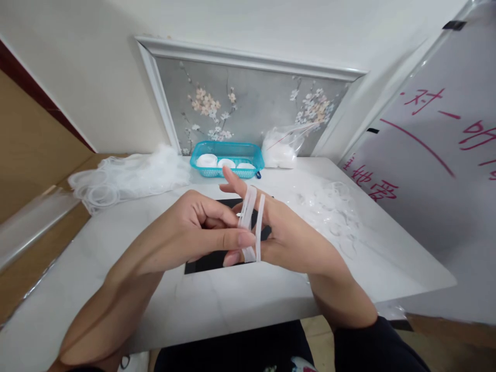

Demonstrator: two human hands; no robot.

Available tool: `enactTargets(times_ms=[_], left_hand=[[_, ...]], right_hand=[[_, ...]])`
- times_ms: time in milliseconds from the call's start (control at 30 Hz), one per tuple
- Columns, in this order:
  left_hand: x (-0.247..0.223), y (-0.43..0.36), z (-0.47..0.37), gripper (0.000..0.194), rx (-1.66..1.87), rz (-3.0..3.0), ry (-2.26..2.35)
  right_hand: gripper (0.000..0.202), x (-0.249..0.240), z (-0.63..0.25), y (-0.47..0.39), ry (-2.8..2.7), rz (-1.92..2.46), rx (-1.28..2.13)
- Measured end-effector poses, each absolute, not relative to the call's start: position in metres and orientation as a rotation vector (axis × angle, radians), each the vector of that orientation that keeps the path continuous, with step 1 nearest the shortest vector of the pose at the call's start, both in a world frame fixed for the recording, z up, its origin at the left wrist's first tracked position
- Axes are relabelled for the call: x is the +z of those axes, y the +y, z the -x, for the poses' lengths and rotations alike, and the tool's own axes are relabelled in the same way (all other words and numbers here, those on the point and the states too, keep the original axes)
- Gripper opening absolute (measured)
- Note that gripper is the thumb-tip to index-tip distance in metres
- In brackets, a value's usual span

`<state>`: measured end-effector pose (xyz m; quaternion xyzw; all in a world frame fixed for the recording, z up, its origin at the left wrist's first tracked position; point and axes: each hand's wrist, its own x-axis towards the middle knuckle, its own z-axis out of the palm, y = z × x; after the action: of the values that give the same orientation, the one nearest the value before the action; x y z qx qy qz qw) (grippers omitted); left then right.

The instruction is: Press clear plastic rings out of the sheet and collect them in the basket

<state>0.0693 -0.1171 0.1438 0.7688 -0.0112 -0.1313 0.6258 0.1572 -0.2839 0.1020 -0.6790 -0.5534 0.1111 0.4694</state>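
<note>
Above the middle of the table, my left hand (209, 227) pinches a white flexible ring (248, 217) between thumb and fingers. That ring loops around the fingers and thumb of my right hand (281, 227), which hold it stretched. Nearer the knuckles, a second, narrower white ring (261, 227) also encircles the right hand. The right index finger points up and to the left. Behind the hands lies a black mat (207, 262), partly covered by them.
A blue plastic basket (227, 146) with white coiled rolls stands by the wall, beside a clear bag of white items (282, 147). Loose clear rings (333, 212) spread on the right. A heap of white rings (127, 178) lies left. A whiteboard (434, 170) borders the right side.
</note>
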Motion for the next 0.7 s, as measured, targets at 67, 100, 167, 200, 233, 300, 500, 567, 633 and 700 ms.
enactTargets(times_ms=[67,100,167,200,233,300,500,567,633,700], left_hand=[[0.144,-0.117,-0.069,0.021,-0.312,-1.789,0.008],[0.144,-0.118,-0.069,0.02,-0.314,-1.799,0.025],[0.146,-0.121,-0.068,0.017,-0.298,-1.814,0.068],[0.147,-0.123,-0.067,0.017,-0.286,-1.819,0.093],[0.147,-0.125,-0.067,0.018,-0.283,-1.824,0.117],[0.149,-0.128,-0.065,0.019,-0.3,-1.828,0.155],[0.149,-0.125,-0.066,0.015,-0.302,-1.82,0.162],[0.148,-0.121,-0.066,0.016,-0.315,-1.835,0.118],[0.148,-0.119,-0.065,0.018,-0.324,-1.874,0.086],[0.148,-0.118,-0.063,0.022,-0.296,-1.934,0.086]], right_hand=[[0.098,0.101,-0.158,-0.284,-1.346,1.664,0.286],[0.096,0.101,-0.158,-0.284,-1.34,1.684,0.284],[0.09,0.1,-0.16,-0.284,-1.332,1.758,0.234],[0.088,0.1,-0.16,-0.284,-1.34,1.787,0.204],[0.086,0.1,-0.161,-0.284,-1.354,1.811,0.176],[0.084,0.101,-0.161,-0.283,-1.381,1.848,0.133],[0.077,0.101,-0.162,-0.282,-1.393,1.884,0.029],[0.072,0.1,-0.163,-0.281,-1.39,1.834,0.024],[0.061,0.099,-0.165,-0.281,-1.368,1.756,0.044],[0.051,0.098,-0.166,-0.281,-1.325,1.652,0.066]])
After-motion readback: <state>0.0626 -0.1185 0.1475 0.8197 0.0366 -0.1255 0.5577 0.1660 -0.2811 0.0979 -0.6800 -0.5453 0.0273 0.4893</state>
